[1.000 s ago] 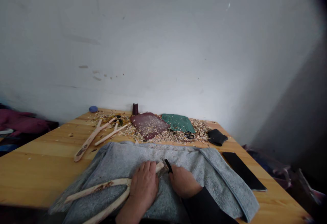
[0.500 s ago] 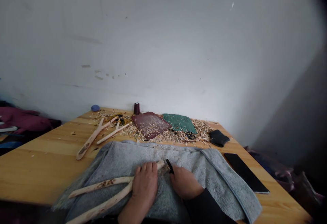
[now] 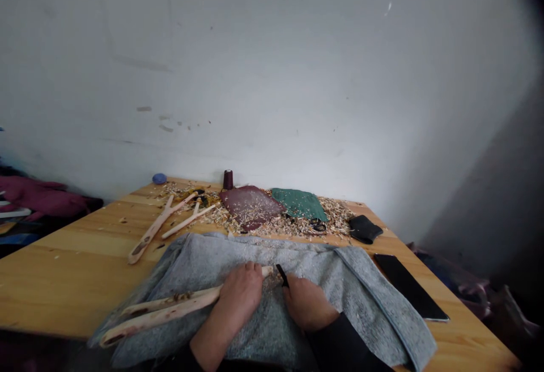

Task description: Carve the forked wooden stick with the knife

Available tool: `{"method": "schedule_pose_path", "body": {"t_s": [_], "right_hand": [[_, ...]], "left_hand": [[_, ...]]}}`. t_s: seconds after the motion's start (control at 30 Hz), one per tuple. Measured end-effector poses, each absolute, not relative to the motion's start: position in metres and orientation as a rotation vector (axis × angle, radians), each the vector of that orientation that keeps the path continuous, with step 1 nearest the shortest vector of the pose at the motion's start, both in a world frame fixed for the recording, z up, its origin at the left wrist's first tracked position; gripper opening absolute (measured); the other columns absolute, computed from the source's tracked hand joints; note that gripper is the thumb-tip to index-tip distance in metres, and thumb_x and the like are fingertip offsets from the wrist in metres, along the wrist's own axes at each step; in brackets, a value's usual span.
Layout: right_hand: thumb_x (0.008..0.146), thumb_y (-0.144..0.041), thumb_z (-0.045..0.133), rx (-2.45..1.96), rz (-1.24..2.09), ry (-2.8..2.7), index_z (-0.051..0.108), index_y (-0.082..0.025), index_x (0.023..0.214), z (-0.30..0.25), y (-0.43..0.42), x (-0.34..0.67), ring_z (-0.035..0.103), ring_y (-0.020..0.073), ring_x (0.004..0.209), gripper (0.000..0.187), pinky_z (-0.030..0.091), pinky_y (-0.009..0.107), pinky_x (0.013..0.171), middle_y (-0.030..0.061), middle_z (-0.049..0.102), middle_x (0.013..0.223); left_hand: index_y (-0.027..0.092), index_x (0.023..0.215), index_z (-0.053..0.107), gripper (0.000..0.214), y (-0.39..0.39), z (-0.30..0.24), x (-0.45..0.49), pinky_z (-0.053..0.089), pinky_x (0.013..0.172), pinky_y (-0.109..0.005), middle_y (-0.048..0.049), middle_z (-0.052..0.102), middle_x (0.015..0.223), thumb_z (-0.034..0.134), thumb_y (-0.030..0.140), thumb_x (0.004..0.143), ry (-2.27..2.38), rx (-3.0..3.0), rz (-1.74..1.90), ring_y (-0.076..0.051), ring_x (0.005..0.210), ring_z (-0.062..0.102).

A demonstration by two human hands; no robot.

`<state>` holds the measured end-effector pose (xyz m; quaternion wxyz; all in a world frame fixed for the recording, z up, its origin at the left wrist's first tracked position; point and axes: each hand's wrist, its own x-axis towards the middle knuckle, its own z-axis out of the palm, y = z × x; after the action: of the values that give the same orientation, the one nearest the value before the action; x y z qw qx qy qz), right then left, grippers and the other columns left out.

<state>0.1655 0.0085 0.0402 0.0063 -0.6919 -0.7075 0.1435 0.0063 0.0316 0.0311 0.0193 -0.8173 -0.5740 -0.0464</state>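
My left hand [image 3: 240, 293] is closed round a forked, peeled wooden branch [image 3: 161, 311] that lies across a grey knitted cloth [image 3: 365, 287]. The branch's short stub end sticks out past my fingers toward the right. My right hand [image 3: 306, 302] is closed on a small knife with a black blade [image 3: 281, 275]. The blade tip sits right beside the stub end of the branch. The two prongs of the branch point left and lie nearly together.
On the wooden table [image 3: 55, 273] lie other carved forked sticks [image 3: 158, 227], a heap of wood shavings [image 3: 293, 225], maroon [image 3: 250, 205] and green [image 3: 300, 204] sheets, a thread spool [image 3: 228, 179], a black pouch [image 3: 362, 228], and a dark phone [image 3: 408, 286]. A white wall stands behind.
My left hand has rolled the branch, so the two prongs now lie closer together and higher on the cloth. The knife hand has stayed almost in place.
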Motion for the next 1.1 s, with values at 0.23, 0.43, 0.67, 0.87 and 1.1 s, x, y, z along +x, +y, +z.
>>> {"method": "schedule_pose_path", "body": {"t_s": [0.23, 0.43, 0.67, 0.87, 1.1], "right_hand": [[0.091, -0.021, 0.035, -2.183, 0.423, -2.220, 0.062, -0.015, 0.108, 0.038, 0.009, 0.161, 0.068, 0.0305, 0.095, 0.032, 0.050, 0.042, 0.078, 0.0160, 0.072, 0.101], [0.091, -0.020, 0.035, -2.155, 0.411, -2.266, 0.062, -0.014, 0.109, 0.040, 0.011, 0.159, 0.069, 0.0306, 0.093, 0.033, 0.051, 0.042, 0.077, 0.0162, 0.072, 0.100], [0.091, -0.020, 0.036, -2.114, 0.408, -2.327, 0.062, -0.014, 0.108, 0.043, 0.012, 0.160, 0.069, 0.0309, 0.094, 0.032, 0.051, 0.043, 0.078, 0.0161, 0.072, 0.100], [0.091, -0.018, 0.035, -2.096, 0.409, -2.382, 0.062, -0.014, 0.110, 0.046, 0.012, 0.157, 0.069, 0.0305, 0.095, 0.034, 0.052, 0.043, 0.078, 0.0153, 0.072, 0.103], [0.088, -0.012, 0.038, -2.120, 0.416, -2.449, 0.065, -0.012, 0.109, 0.055, 0.014, 0.151, 0.068, 0.0309, 0.099, 0.035, 0.052, 0.043, 0.080, 0.0167, 0.070, 0.107]], "left_hand": [[0.013, 0.101, 0.065, 0.033, 0.035, 0.029, 0.008, 0.047, 0.070, -0.036, -0.0133, 0.068, 0.094, 0.032, 0.012, 0.093, -1.778, -2.566, -0.144, -0.026, 0.086, 0.066], [0.013, 0.101, 0.064, 0.033, 0.034, 0.036, 0.009, 0.047, 0.071, -0.036, -0.0141, 0.068, 0.094, 0.032, 0.013, 0.092, -1.805, -2.594, -0.108, -0.026, 0.085, 0.066], [0.013, 0.106, 0.063, 0.033, 0.032, 0.041, 0.011, 0.049, 0.070, -0.037, -0.0149, 0.069, 0.095, 0.033, 0.023, 0.095, -1.843, -2.630, -0.034, -0.028, 0.083, 0.068], [0.012, 0.106, 0.063, 0.030, 0.031, 0.043, 0.011, 0.048, 0.070, -0.039, -0.0158, 0.070, 0.095, 0.037, 0.023, 0.094, -1.849, -2.641, -0.043, -0.031, 0.085, 0.068], [0.016, 0.107, 0.064, 0.033, 0.031, 0.041, 0.009, 0.048, 0.073, -0.037, -0.0131, 0.071, 0.097, 0.035, 0.026, 0.096, -1.838, -2.660, -0.064, -0.030, 0.087, 0.067]]}}
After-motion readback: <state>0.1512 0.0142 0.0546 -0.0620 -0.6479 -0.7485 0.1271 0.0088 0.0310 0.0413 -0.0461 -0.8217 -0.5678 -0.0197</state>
